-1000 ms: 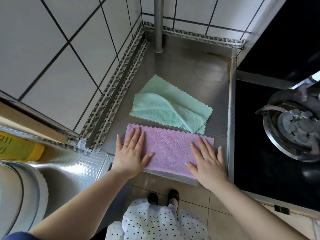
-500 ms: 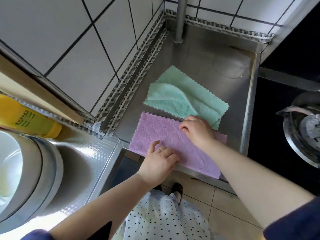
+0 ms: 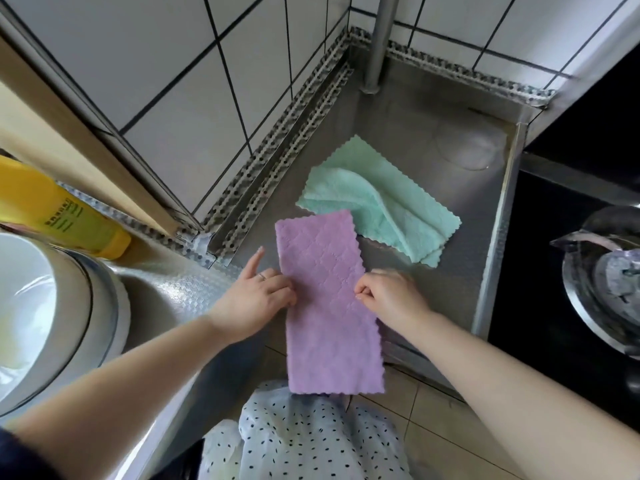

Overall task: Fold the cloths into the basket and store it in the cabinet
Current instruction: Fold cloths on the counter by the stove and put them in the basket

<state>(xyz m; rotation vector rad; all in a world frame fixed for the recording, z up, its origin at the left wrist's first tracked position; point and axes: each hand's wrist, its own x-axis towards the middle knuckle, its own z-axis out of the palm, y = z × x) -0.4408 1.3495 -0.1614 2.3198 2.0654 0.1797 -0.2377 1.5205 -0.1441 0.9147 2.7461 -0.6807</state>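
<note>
A purple cloth [image 3: 329, 306], folded into a long strip, lies lengthwise toward me with its near half hanging past the steel counter's [image 3: 415, 140] front edge. My left hand [image 3: 256, 296] pinches its left edge, index finger pointing away. On the opposite edge, at about the same height, my right hand [image 3: 388, 296] pinches the cloth with curled fingers. A mint green cloth [image 3: 377, 202], loosely folded, lies flat behind the purple one; the purple cloth's far corner overlaps it. No basket or cabinet is in view.
A tiled wall rises at left and back, with a metal pipe [image 3: 379, 43] in the corner. A yellow bottle [image 3: 55, 213] and a white bowl [image 3: 41, 306] sit at left. A black stove with a steel pot [image 3: 606, 282] is at right.
The purple cloth lay crosswise and flat under both open hands; both hands then took hold of it and turned it, so it now runs lengthwise and overhangs the counter edge.
</note>
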